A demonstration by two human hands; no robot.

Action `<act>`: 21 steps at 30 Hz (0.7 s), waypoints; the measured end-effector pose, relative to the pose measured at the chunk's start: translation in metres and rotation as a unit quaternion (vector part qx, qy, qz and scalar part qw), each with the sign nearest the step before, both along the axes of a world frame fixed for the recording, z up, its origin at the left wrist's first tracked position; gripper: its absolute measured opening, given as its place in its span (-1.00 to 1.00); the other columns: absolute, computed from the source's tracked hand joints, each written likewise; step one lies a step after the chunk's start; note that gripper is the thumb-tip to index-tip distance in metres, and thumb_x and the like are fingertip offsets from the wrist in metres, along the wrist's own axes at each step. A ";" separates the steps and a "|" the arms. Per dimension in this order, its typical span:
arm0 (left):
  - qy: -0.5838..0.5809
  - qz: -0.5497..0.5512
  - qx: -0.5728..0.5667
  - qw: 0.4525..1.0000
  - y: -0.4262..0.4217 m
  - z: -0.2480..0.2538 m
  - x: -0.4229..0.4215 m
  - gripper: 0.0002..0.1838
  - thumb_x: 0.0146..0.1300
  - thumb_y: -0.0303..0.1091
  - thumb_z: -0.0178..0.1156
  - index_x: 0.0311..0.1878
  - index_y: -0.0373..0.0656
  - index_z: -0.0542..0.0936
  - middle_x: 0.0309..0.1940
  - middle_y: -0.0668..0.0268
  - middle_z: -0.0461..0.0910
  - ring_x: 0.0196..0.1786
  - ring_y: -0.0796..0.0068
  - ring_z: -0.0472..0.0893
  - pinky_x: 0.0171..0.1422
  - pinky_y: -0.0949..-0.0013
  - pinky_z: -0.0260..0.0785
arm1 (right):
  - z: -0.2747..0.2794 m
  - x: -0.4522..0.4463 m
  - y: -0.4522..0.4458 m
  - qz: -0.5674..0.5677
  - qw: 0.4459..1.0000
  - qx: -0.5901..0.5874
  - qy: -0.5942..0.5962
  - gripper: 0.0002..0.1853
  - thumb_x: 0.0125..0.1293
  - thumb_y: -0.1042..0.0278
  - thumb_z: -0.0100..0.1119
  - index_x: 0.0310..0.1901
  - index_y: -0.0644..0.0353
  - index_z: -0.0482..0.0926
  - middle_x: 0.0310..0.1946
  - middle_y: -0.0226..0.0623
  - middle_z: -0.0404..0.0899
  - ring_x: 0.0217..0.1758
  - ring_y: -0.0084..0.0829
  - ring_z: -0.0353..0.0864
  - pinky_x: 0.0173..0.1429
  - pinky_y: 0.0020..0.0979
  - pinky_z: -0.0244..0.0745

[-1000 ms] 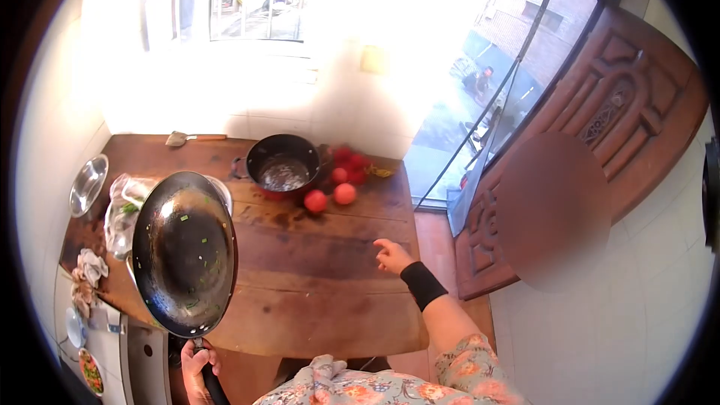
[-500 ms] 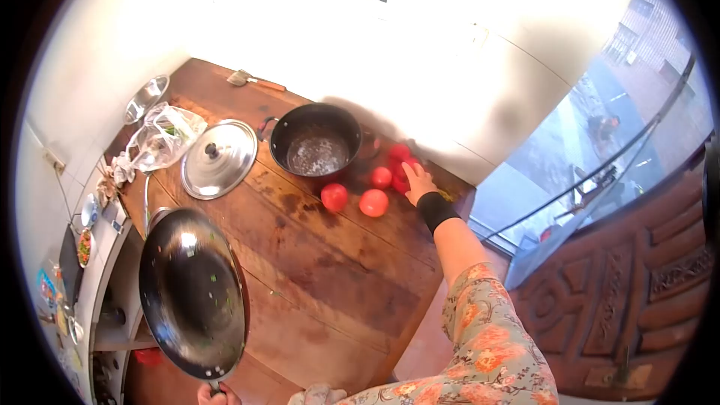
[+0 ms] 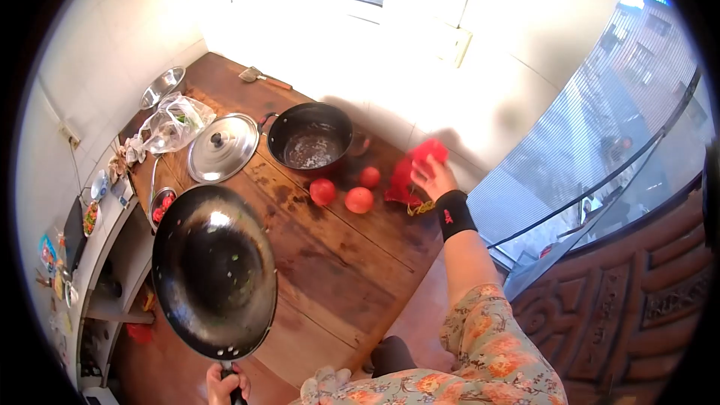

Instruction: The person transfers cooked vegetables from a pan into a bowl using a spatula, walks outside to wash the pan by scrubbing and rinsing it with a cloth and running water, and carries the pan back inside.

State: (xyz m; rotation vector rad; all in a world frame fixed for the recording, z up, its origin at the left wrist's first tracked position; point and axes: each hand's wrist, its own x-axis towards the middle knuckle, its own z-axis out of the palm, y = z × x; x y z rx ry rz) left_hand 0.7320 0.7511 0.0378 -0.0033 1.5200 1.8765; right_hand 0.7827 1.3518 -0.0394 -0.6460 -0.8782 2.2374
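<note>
My left hand (image 3: pixel 227 384) is closed round the handle of a black wok (image 3: pixel 214 274), tilted with its inside facing me and a few green bits stuck in it. My right hand (image 3: pixel 436 178), with a black wristband, grips a soft red bag (image 3: pixel 405 174) at the table's far right. A yellow-green string hangs at the bag's lower edge; its contents cannot be made out. Left of it lie three tomatoes: one (image 3: pixel 370 176) behind, another (image 3: pixel 359 199) in front, a third (image 3: pixel 322 192) nearest the dark pot (image 3: pixel 310 136).
On the wooden table (image 3: pixel 322 255) are a steel lid (image 3: pixel 223 148), a clear plastic bag (image 3: pixel 178 124), a metal bowl (image 3: pixel 163 87) and a brush (image 3: pixel 265 78). A steel ladle (image 3: pixel 157 214) with red pieces sits behind the wok. Shelves (image 3: pixel 112 307) stand at left.
My right hand has lifted and pulled the red bag up and to the right, away from the loose tomatoes. The wok has come up and slightly right in view; the camera has shifted.
</note>
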 end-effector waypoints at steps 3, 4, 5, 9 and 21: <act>0.012 -0.025 0.005 1.000 0.047 0.021 0.019 -0.82 -0.14 -0.48 0.07 -0.42 -0.31 0.34 -0.76 0.21 0.31 -0.82 0.42 0.29 -0.76 0.45 0.16 | 0.039 0.010 0.016 0.012 0.992 -0.001 0.123 -0.73 0.18 0.42 0.02 -0.05 0.06 0.38 -0.14 -0.26 0.49 -0.03 -0.23 0.46 -0.02 -0.09 0.37; 0.012 -0.018 0.002 1.000 0.060 0.025 0.028 -0.82 -0.14 -0.48 0.07 -0.42 -0.31 0.34 -0.76 0.21 0.31 -0.82 0.42 0.29 -0.76 0.45 0.16 | 0.051 0.013 0.019 0.044 0.989 0.006 0.138 -0.71 0.18 0.42 0.02 -0.04 0.09 0.37 -0.12 -0.22 0.49 0.01 -0.18 0.44 0.00 -0.08 0.36; 0.004 -0.023 0.013 1.000 0.071 0.026 0.039 -0.79 -0.17 -0.48 0.09 -0.42 -0.32 0.35 -0.74 0.19 0.32 -0.80 0.40 0.30 -0.73 0.45 0.19 | 0.061 0.017 0.022 0.069 0.984 -0.034 0.159 -0.69 0.16 0.39 0.05 -0.04 0.17 0.36 -0.10 -0.17 0.47 0.07 -0.11 0.39 0.01 -0.08 0.35; -0.021 0.014 0.049 0.998 0.125 0.031 0.099 -0.79 -0.20 -0.50 0.10 -0.42 -0.35 0.38 -0.73 0.16 0.34 -0.76 0.39 0.35 -0.69 0.45 0.23 | 0.078 0.041 0.054 0.118 0.962 -0.043 0.244 -0.75 0.13 0.41 0.02 -0.14 0.26 0.39 -0.28 -0.13 0.51 -0.27 -0.25 0.49 -0.08 -0.15 0.37; -0.038 -0.169 -0.063 0.983 0.217 0.050 0.152 -0.77 -0.25 -0.55 0.13 -0.42 -0.35 0.39 -0.70 0.18 0.41 -0.69 0.43 0.41 -0.58 0.46 0.27 | 0.115 0.265 0.093 -0.019 0.985 0.156 0.076 -0.64 0.04 0.38 -0.01 -0.07 0.29 0.36 -0.30 -0.26 0.47 -0.30 -0.39 0.49 -0.22 -0.36 0.42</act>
